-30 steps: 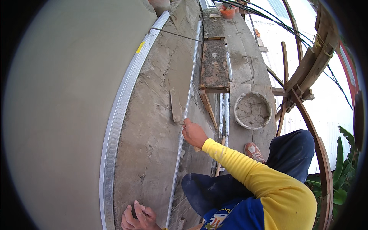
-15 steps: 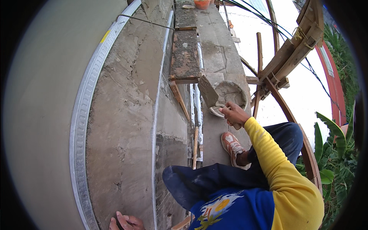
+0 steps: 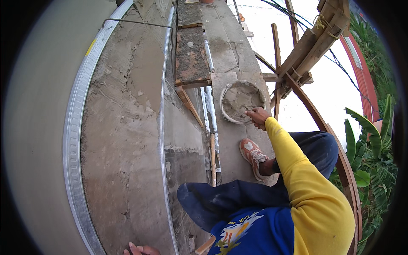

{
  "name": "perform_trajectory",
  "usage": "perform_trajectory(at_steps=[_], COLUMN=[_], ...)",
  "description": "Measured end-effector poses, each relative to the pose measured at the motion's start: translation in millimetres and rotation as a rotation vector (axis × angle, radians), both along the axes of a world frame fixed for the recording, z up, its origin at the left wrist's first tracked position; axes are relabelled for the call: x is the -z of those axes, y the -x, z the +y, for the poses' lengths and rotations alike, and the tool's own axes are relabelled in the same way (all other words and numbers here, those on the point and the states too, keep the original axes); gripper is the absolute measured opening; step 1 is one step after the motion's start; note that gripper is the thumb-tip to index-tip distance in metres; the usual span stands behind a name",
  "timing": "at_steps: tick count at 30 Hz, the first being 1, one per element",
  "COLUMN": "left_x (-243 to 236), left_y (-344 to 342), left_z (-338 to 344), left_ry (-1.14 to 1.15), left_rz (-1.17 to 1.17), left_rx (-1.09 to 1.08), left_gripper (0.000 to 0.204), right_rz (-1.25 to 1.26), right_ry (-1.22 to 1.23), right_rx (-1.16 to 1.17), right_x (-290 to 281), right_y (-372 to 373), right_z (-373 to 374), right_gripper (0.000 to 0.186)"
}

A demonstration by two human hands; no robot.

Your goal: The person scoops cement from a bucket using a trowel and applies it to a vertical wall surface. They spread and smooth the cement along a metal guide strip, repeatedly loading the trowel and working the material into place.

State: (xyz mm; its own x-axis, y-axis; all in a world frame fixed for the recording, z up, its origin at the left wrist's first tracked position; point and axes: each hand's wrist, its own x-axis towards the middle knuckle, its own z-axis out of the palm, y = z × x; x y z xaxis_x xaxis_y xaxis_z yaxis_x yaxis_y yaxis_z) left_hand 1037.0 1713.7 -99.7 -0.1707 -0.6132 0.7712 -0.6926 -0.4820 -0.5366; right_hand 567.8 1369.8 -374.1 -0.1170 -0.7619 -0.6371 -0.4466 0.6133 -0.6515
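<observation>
My right hand [image 3: 257, 117], in a yellow sleeve, is closed round the handle of a trowel over the near rim of a round bucket [image 3: 224, 111]. Grey wet mortar [image 3: 241, 98] fills much of the bucket, and the trowel's blade is down in it, hardly distinguishable. At the lower edge, only the fingers of my left hand [image 3: 142, 250] show, held apart and empty against the rough mortar-coated surface [image 3: 123, 170]. The rest of that hand is cut off by the picture's edge.
A metal strip [image 3: 73, 140] curves along the coated surface's left side; a thinner strip [image 3: 162, 127] runs along its right. A bent rod [image 3: 136, 22] crosses the top. Rough planks [image 3: 192, 55], a wooden stick [image 3: 213, 159] and timber framing [image 3: 316, 46] lie further right, beside my shoe [image 3: 253, 154].
The trowel blade, raised at the bucket's left rim before, has gone down into the mortar with my right hand. The view has shifted, and less of my left hand shows.
</observation>
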Motion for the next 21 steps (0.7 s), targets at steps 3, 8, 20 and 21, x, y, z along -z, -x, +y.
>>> perform_trajectory(at_steps=[3,8,20,21], left_x=[0.9,4.8,-2.3,-2.7], left_y=[2.4,0.8,-5.9,-6.9], left_z=[0.0,-0.1,3.9,6.5], left_ry=[0.012,0.06,-0.005,-0.012], left_rz=[0.004,0.012,-0.018,-0.032], left_rx=[0.017,-0.004,-0.034,-0.047], left_gripper=[0.018,0.017,0.011,0.011], right_rz=[-0.054,-0.138,-0.356,-0.34], right_ry=[0.073,0.2,1.085,1.136], right_rx=[0.1,0.191,-0.09,-0.102], right_x=[-5.0,2.7,-104.1,-121.0], right_y=[19.0,2.6,-249.8,-265.8], right_z=[38.4,62.6,-98.3,-110.9], right_gripper=[0.039,0.034,0.036,0.036])
